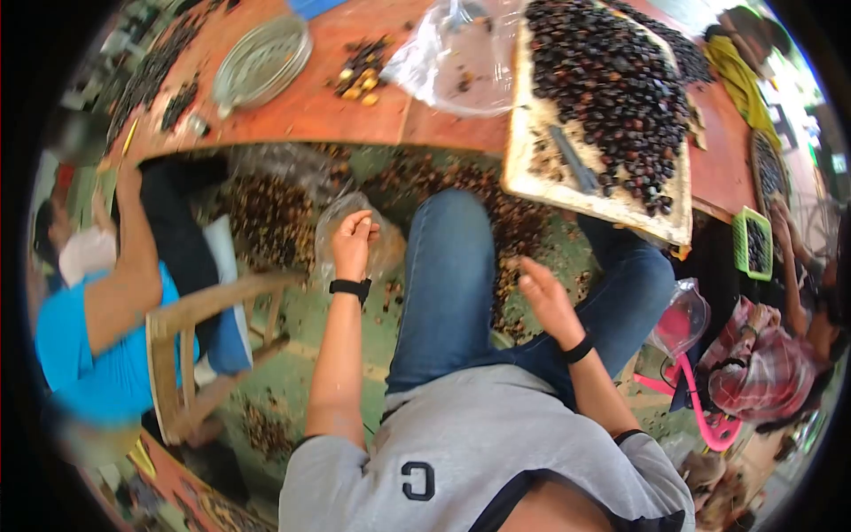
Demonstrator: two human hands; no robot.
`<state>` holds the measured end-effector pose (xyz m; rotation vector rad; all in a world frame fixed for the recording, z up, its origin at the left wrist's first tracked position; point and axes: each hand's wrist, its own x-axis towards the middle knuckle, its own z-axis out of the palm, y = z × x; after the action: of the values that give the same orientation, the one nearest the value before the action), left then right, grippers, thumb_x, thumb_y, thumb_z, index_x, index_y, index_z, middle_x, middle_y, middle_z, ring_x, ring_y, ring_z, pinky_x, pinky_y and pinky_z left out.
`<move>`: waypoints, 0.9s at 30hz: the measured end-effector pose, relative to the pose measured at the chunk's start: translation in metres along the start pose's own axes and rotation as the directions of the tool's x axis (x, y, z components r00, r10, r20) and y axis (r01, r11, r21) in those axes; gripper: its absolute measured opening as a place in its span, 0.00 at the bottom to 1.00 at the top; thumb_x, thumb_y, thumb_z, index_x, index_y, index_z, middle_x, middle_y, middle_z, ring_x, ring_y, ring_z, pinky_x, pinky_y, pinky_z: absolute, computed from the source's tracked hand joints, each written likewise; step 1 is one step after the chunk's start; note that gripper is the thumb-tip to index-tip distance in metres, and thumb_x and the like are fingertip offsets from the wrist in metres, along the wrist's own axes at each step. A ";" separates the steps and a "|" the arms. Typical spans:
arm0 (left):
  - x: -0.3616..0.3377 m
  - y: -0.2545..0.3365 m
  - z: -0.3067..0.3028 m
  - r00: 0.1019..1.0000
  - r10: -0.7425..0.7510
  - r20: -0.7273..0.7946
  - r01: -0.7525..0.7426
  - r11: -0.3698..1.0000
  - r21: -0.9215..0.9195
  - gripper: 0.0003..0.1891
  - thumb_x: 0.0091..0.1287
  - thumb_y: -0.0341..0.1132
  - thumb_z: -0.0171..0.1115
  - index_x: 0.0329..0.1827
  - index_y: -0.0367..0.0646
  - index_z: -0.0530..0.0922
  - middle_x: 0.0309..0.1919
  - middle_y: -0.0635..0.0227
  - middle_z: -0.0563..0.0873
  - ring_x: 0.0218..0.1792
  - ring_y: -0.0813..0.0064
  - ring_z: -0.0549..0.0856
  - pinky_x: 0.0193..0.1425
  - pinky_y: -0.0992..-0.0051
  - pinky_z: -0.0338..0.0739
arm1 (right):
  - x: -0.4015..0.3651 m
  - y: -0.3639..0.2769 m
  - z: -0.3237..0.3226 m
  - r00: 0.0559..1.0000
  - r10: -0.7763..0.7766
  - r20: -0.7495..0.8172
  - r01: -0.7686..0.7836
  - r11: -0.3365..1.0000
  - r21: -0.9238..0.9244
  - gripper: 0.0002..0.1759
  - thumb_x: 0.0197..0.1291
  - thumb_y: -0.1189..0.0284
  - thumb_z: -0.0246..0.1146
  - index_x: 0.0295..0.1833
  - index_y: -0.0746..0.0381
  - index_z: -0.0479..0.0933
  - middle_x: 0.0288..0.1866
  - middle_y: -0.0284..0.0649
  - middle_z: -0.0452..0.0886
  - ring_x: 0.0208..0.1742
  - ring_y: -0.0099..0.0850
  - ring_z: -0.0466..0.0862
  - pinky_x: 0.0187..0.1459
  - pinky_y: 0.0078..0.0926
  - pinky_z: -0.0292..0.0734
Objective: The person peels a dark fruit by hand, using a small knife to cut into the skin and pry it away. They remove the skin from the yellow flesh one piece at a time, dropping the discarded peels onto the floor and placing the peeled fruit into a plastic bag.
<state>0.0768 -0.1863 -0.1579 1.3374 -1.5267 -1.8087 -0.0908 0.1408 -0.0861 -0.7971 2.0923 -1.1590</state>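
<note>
My left hand (pixel 355 241) is raised beside my left knee, its fingertips pinched together. What the pinch holds, if anything, is too small to make out. Just behind this hand is a clear plastic bag (pixel 386 253) with some brownish contents. My right hand (pixel 545 297) hangs over my lap between the knees, fingers loosely stretched out and seemingly holding nothing. In front of me, a pale, shallow tray (pixel 525 168) juts past the table edge, heaped with dark, shiny nuts or seeds (pixel 612 97). On its bare part lies a flat grey blade-like tool (pixel 574 160).
The reddish table (pixel 355 120) carries a round glass dish (pixel 264 64), a clear plastic bag (pixel 470 66) and a small pile of dark and yellow pieces (pixel 362 71). Husks (pixel 266 222) litter the floor. People sit on both sides, one by a wooden chair (pixel 222 301).
</note>
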 end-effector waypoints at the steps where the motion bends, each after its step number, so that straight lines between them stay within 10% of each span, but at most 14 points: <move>1: -0.004 0.028 0.017 0.992 0.125 0.027 -0.125 0.992 -0.011 0.13 0.71 0.27 0.53 0.56 0.39 0.79 0.40 0.69 0.85 0.39 0.76 0.84 0.47 0.76 0.80 | 0.000 -0.014 -0.003 1.000 0.010 0.015 -0.009 0.998 -0.058 0.24 0.69 0.65 0.57 0.66 0.67 0.70 0.63 0.56 0.75 0.66 0.49 0.73 0.64 0.39 0.68; 4: 0.008 0.116 0.075 0.881 0.441 0.171 -0.463 0.878 0.123 0.14 0.68 0.23 0.50 0.52 0.39 0.80 0.41 0.64 0.86 0.40 0.72 0.84 0.47 0.73 0.78 | -0.001 -0.038 -0.004 1.000 0.011 0.011 -0.010 0.997 -0.083 0.25 0.67 0.63 0.57 0.65 0.65 0.71 0.60 0.59 0.75 0.63 0.54 0.74 0.62 0.40 0.70; 6: 0.048 0.152 0.118 0.535 0.804 0.259 -0.833 0.451 0.319 0.15 0.64 0.23 0.53 0.52 0.39 0.80 0.42 0.58 0.84 0.44 0.66 0.83 0.50 0.71 0.77 | -0.001 -0.038 -0.005 0.999 -0.038 -0.027 0.033 0.990 -0.140 0.28 0.66 0.58 0.57 0.65 0.65 0.70 0.56 0.58 0.77 0.60 0.53 0.76 0.59 0.41 0.71; 8: 0.075 0.175 0.160 0.671 0.687 0.278 -0.735 0.569 0.369 0.15 0.61 0.27 0.58 0.53 0.41 0.80 0.46 0.56 0.82 0.48 0.59 0.81 0.53 0.67 0.76 | -0.001 -0.051 -0.014 0.999 -0.031 -0.028 0.028 0.997 -0.070 0.31 0.64 0.56 0.59 0.66 0.65 0.69 0.53 0.56 0.78 0.58 0.52 0.77 0.57 0.40 0.72; 16: 0.133 0.160 0.219 0.761 0.587 0.277 -0.582 0.427 0.692 0.17 0.59 0.33 0.67 0.51 0.41 0.78 0.49 0.59 0.82 0.48 0.57 0.82 0.53 0.64 0.76 | -0.008 -0.052 -0.035 0.989 0.089 -0.118 -0.077 0.992 0.105 0.20 0.57 0.71 0.65 0.56 0.63 0.78 0.45 0.49 0.84 0.44 0.45 0.84 0.47 0.36 0.77; 19: 0.104 0.157 0.213 0.741 0.632 0.227 -0.658 0.616 0.434 0.15 0.59 0.28 0.66 0.50 0.40 0.78 0.44 0.61 0.84 0.44 0.65 0.85 0.48 0.70 0.78 | -0.007 -0.051 -0.045 0.975 0.196 -0.105 -0.177 0.970 0.167 0.07 0.56 0.77 0.60 0.40 0.63 0.81 0.30 0.47 0.83 0.30 0.40 0.84 0.33 0.32 0.77; 27: -0.065 0.141 0.174 0.782 0.477 0.401 -0.560 0.821 0.114 0.14 0.62 0.24 0.66 0.51 0.39 0.76 0.43 0.69 0.82 0.40 0.82 0.81 0.46 0.80 0.77 | 0.003 -0.053 -0.050 0.970 0.132 -0.203 -0.117 0.990 0.085 0.09 0.57 0.70 0.66 0.37 0.64 0.76 0.28 0.51 0.79 0.30 0.48 0.80 0.33 0.36 0.74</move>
<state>-0.0791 -0.0882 -0.0143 0.5674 -2.0984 -1.5893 -0.1188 0.1404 -0.0192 -0.5211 2.2196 -1.2880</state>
